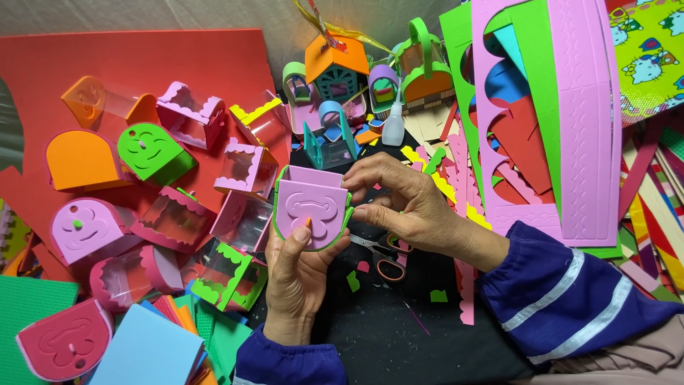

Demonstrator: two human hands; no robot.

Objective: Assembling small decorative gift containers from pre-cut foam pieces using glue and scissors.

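Basically we were mid-assembly: left hand [299,267] cupped the pink foam box [311,212], thumb on its face; right hand [399,203] fingers pinched its green rim. Scissors [381,257] lay just below.

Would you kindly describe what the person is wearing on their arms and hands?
Both hands, the left hand and the right hand, are bare, with no gloves. The arms wear dark blue long sleeves; the right sleeve carries pale grey stripes, and the left cuff is plain blue.

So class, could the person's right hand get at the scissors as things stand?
Probably yes. The scissors lie uncovered on the black mat directly under the right hand, but that hand first has to let go of the purple foam box.
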